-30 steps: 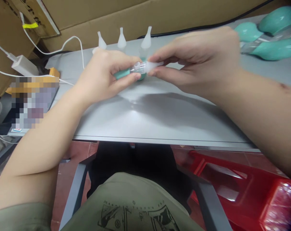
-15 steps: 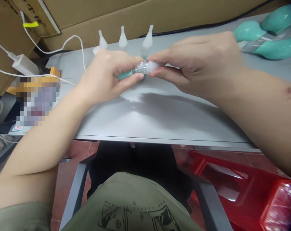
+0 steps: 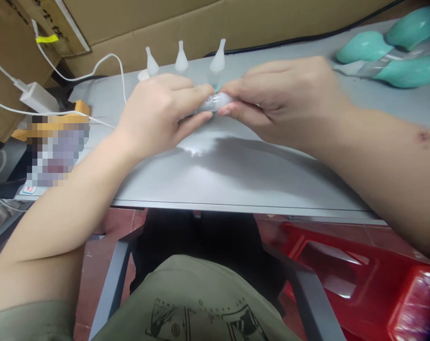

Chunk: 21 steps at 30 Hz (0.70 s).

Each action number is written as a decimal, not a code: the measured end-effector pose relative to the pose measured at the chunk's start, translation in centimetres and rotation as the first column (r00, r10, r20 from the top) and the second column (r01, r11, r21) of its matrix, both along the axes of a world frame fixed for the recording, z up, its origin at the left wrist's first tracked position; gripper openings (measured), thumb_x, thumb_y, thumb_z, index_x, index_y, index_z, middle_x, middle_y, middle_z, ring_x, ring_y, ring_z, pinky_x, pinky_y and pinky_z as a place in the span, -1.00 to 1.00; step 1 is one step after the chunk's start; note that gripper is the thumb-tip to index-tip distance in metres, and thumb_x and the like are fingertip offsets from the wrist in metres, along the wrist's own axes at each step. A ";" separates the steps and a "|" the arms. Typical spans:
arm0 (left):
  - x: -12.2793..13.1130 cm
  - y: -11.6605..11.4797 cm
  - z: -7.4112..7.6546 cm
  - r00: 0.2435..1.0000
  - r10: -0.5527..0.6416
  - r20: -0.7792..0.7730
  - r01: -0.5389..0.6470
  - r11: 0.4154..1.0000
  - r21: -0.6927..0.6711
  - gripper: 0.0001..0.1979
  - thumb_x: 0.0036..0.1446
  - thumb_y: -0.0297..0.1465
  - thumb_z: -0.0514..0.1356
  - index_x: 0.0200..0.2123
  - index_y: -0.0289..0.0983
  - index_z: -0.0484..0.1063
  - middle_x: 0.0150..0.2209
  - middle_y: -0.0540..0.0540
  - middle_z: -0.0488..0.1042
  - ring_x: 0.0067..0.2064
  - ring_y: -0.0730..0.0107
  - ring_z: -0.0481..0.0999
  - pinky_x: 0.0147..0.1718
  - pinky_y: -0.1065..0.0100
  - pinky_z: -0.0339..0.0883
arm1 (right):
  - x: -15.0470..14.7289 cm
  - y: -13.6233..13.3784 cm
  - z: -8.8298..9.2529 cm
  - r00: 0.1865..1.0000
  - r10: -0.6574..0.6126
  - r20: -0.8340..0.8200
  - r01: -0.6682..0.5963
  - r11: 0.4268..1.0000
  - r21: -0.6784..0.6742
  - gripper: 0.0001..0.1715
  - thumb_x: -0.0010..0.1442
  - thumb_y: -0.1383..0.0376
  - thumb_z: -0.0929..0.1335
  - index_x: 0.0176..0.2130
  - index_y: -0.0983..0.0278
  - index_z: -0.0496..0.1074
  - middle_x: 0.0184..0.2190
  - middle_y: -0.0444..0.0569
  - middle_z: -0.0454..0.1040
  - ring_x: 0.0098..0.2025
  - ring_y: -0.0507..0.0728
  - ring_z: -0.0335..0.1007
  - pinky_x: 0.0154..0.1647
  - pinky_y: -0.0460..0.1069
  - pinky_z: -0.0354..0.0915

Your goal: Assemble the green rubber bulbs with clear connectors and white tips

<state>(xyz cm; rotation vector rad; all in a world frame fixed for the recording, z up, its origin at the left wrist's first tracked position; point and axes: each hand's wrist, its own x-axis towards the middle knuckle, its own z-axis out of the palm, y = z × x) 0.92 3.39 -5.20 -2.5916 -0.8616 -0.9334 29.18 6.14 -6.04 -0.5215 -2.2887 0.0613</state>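
Fabric of an olive-green printed shirt [image 3: 186, 303] fills the bottom, with a glossy red plastic stool [image 3: 360, 284] to its right under the near edge of the flat grey bench [image 3: 218, 175].

Above the middle of the bench, nearer its far edge than its near one, both hands meet over a small clear plastic tube [image 3: 215, 100]. The left hand [image 3: 161, 111] is curled, thumb and forefinger pinched on the tube's left end and the other fingers folded beneath. The right hand [image 3: 289, 102] grips the tube's pale right end between thumb and fingertips, half closed. The tube lies level between them, off the bench top; only a short stretch of it and a sliver of teal show.

A second ago a teal stem showed under the left fingers and a long white tip ran into the right hand. Now the fingertips almost touch and most of the piece is covered.

Behind the hands, three white cone-shaped plastic tips [image 3: 181, 57] stand in a row along the far edge. Teal rubber bulbs [image 3: 396, 52] lie at the far right corner. A white charger block [image 3: 37, 97] with its cable sits off the left edge, and brown cardboard boxes [image 3: 201, 23] rise behind.
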 end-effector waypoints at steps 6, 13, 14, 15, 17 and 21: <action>-0.4 -0.4 0.2 0.997 0.024 -0.077 -0.018 0.997 0.070 -0.41 0.65 0.21 0.02 0.03 -0.02 0.70 -0.29 -0.20 0.64 -0.25 -0.02 0.64 -0.22 -0.08 0.43 | -0.1 -0.3 0.3 1.000 -0.001 0.011 0.001 0.999 -0.041 -0.59 0.65 0.00 0.42 -0.21 0.10 0.67 -0.48 -0.16 0.29 -0.32 0.02 0.37 -0.10 -0.05 0.44; -0.8 1.9 -0.9 0.998 0.022 -0.060 -0.021 1.000 0.016 -0.35 0.54 0.33 0.10 0.06 -0.01 0.73 -0.25 -0.22 0.63 -0.17 -0.13 0.63 -0.13 -0.15 0.45 | -0.8 -0.5 0.2 0.997 0.034 -0.066 -0.045 0.983 -0.177 -0.50 0.60 -0.07 0.46 -0.30 0.14 0.65 -0.48 -0.20 0.45 -0.41 -0.03 0.26 -0.35 -0.04 0.27; -0.7 1.8 -0.9 0.999 0.021 -0.042 -0.019 0.999 0.034 -0.38 0.55 0.31 0.11 0.08 0.00 0.73 -0.24 -0.21 0.65 -0.18 -0.10 0.63 -0.14 -0.13 0.45 | -1.2 -0.9 0.3 0.991 0.045 -0.125 -0.074 0.968 -0.239 -0.55 0.58 -0.02 0.48 -0.30 0.16 0.66 -0.45 -0.20 0.52 -0.40 -0.04 0.31 -0.36 -0.04 0.30; -0.5 1.6 -0.7 1.000 0.026 -0.005 -0.025 0.999 0.047 -0.41 0.58 0.26 0.12 0.11 0.00 0.74 -0.24 -0.20 0.67 -0.18 -0.07 0.65 -0.14 -0.11 0.47 | -1.5 -1.2 0.4 0.973 0.051 -0.224 -0.119 0.945 -0.304 -0.60 0.55 0.04 0.51 -0.31 0.18 0.67 -0.43 -0.18 0.57 -0.40 -0.04 0.38 -0.36 -0.04 0.34; 0.0 0.7 0.0 0.998 0.020 0.062 -0.022 0.999 0.024 -0.46 0.66 0.12 0.10 0.17 -0.04 0.76 -0.24 -0.16 0.72 -0.18 0.01 0.70 -0.14 -0.06 0.53 | -2.0 -1.7 0.8 0.948 0.055 -0.314 -0.166 0.926 -0.338 -0.74 0.49 0.11 0.56 -0.25 0.17 0.74 -0.38 -0.16 0.67 -0.39 -0.01 0.51 -0.37 -0.03 0.44; 0.4 -1.9 1.6 0.986 -0.076 0.145 0.089 0.993 -0.083 -0.48 0.63 0.14 0.27 0.20 -0.12 0.78 -0.04 -0.02 0.87 -0.12 0.21 0.81 -0.07 0.07 0.72 | -1.3 -1.8 2.1 0.930 0.050 -0.365 -0.201 0.899 -0.389 -0.95 0.33 0.27 0.65 -0.16 0.12 0.82 -0.27 -0.16 0.78 -0.32 0.04 0.69 -0.31 -0.05 0.61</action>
